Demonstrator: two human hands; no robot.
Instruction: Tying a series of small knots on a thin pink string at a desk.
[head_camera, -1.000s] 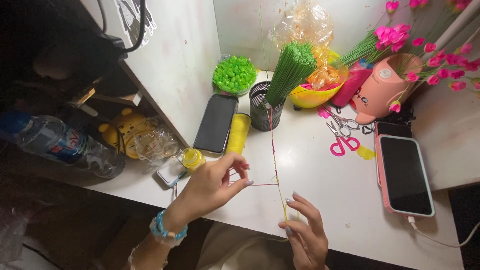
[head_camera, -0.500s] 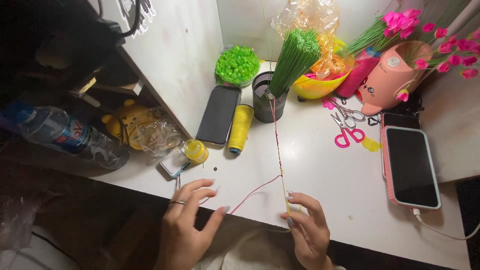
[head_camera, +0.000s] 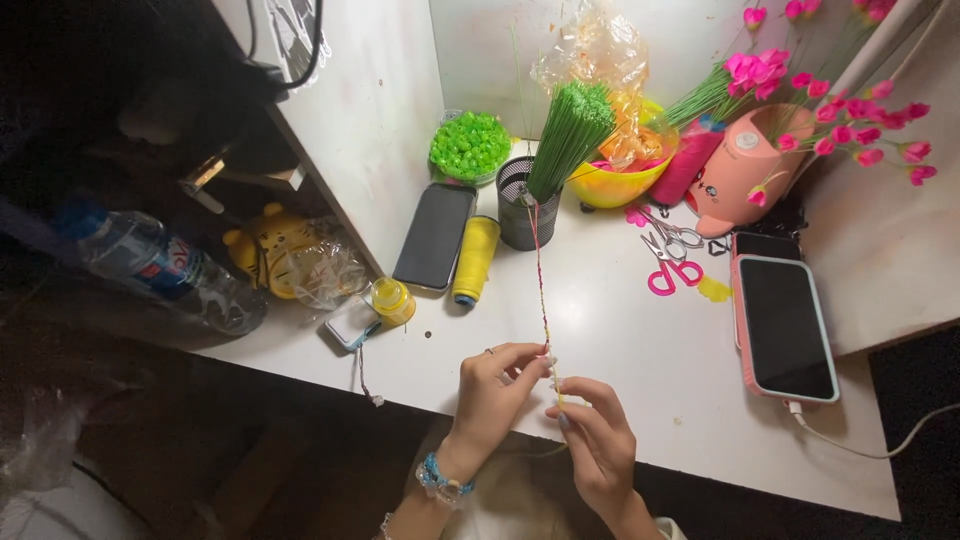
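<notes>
- The left hand (head_camera: 495, 385) pinches a thin wire stem (head_camera: 541, 290) between thumb and fingertips at the near edge of the white desk (head_camera: 620, 330); its grip is narrow and closed on the stem.
- The right hand (head_camera: 592, 435) sits just near and right of the left, fingers curled; its grip is also narrow, closed on the stem's lowest part, where a small pale bit shows.
- The stem's long axis runs almost straight from near to far: it rises from the two hands toward the black mesh cup (head_camera: 522, 205) that holds a bunch of green wires (head_camera: 568, 135).
- The stem looks wound with reddish thread along much of its length; whether its far tip touches the cup cannot be told.
- The left hand holds higher on the stem, so it is the nearer one to the free length; the right hand anchors the near end.
- Left of the stem lie a yellow spool (head_camera: 476, 258) and a dark phone (head_camera: 435, 235); to the right lie pink scissors (head_camera: 668, 262) and a phone in a pink case (head_camera: 785, 325).
- A beaded bracelet (head_camera: 442, 478) circles the left wrist.
</notes>
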